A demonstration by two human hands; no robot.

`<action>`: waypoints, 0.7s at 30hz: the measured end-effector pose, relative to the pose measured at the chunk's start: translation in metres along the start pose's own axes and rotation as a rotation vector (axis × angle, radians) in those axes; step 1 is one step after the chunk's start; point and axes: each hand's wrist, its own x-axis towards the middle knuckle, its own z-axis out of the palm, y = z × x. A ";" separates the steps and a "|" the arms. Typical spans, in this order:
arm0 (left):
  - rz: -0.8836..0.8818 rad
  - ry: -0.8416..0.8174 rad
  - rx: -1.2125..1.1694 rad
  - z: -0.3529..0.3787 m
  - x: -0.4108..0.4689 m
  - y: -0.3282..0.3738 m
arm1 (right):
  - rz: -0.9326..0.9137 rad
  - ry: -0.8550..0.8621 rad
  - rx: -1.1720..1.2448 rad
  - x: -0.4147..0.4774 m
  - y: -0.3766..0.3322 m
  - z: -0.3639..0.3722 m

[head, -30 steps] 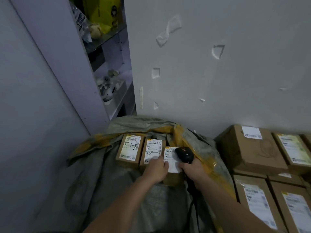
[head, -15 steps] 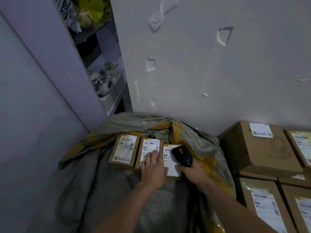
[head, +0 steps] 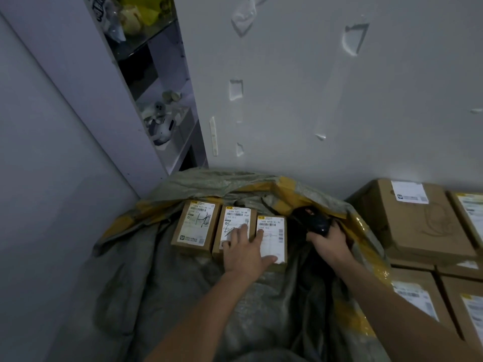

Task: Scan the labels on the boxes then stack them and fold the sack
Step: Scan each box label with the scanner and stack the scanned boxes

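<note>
Three small labelled boxes sit in a row on the sack (head: 162,270), close to its far edge, just short of the folded yellow-banded rim: left box (head: 194,226), middle box (head: 232,222), right box (head: 274,232). All lie flat, labels up, side by side; a narrow gap shows between left and middle, while middle and right look to be touching. Left hand (head: 244,253) lies flat across the middle and right boxes, fingers straight and spread, gripping nothing: fingertips on both labels, thumb stretched out along the near end of the right box. Right hand (head: 330,246) is just right of the row, over the sack's dark folds, fingers curled round a black scanner (head: 312,222). The scanner head points up and left, clear of the right box; whether it's aimed at a label I can't tell. The sack itself is grey-green, crumpled, spread open. Off its right edge, larger cartons (head: 413,226) are stacked against the wall (head: 313,100), labels up. Beyond the sack's far-left corner stands a shelf unit (head: 162,105); its contents are too dim to identify.
</note>
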 end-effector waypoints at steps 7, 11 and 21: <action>-0.009 -0.033 -0.021 -0.007 0.002 0.008 | -0.034 0.066 0.053 0.003 -0.006 -0.040; 0.031 -0.027 -0.168 -0.018 -0.007 0.012 | 0.069 -0.092 0.136 -0.015 -0.009 -0.051; 0.150 0.031 -0.523 -0.083 -0.035 0.017 | 0.044 -0.060 0.390 -0.079 -0.016 -0.098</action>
